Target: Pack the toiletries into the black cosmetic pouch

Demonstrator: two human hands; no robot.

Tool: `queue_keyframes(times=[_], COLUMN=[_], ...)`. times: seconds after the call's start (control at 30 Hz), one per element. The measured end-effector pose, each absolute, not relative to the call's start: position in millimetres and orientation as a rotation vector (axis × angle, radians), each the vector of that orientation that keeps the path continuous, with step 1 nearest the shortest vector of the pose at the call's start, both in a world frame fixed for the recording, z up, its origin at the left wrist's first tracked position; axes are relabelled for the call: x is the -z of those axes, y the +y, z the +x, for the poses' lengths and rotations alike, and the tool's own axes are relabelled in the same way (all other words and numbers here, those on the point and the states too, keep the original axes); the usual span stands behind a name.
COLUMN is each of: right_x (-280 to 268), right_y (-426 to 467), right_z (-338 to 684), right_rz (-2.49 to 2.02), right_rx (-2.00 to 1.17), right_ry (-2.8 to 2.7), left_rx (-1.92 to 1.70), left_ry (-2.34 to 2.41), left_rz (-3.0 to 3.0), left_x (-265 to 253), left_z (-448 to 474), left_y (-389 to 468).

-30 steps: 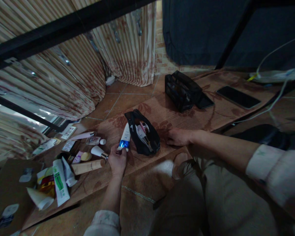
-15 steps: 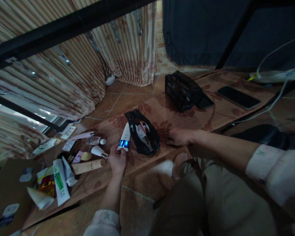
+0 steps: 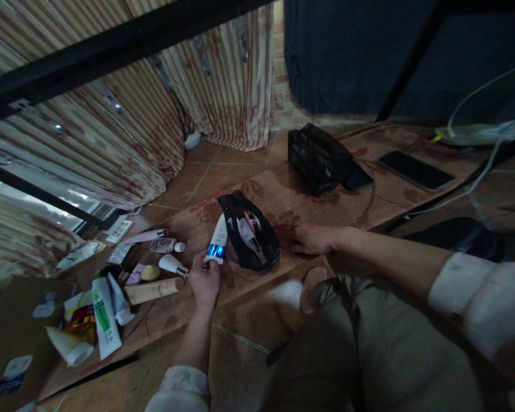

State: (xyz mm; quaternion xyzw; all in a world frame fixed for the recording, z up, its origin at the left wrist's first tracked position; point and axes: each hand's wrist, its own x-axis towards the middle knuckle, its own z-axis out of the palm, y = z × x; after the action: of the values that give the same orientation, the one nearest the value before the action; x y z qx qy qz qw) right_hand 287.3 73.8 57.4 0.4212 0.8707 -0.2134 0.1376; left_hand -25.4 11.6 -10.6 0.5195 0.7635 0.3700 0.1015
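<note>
On matting [image 3: 266, 184], I'm pinching a tube [image 3: 218, 237] with left fingers [image 3: 200, 264], right fingers [image 3: 301, 236] unclear; pushing could be toppling the pouch [image 3: 241, 252].

The tube [image 3: 218, 237] is white and blue — pouch [image 3: 266, 232] black, mat [image 3: 309, 210] floral brown

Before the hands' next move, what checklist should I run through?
1. Left hand at the tube, blue end: ok.
2. Tube apart from the nearer black pouch: cannot tell; their outlines meet.
3. Pouch open: ok, items show inside.
4. Right hand on the mat, off the pouch: ok.
5. Brush clear of the left hand: cannot tell; they look close.
6. Phone away from both hands: ok.
</note>
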Motion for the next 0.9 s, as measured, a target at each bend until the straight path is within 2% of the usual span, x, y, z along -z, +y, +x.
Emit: queue_keyframes(times=[0.9], right_x=[-55.8], right_y=[75.8], right_z=[288.5], right_rz=[1.156], right_rx=[0.593], right_ry=[2.545], left_rx=[-1.07], left_ry=[2.269], left_rz=[1.548], left_x=[9.1], left_z=[-23.6], left_y=[11.2])
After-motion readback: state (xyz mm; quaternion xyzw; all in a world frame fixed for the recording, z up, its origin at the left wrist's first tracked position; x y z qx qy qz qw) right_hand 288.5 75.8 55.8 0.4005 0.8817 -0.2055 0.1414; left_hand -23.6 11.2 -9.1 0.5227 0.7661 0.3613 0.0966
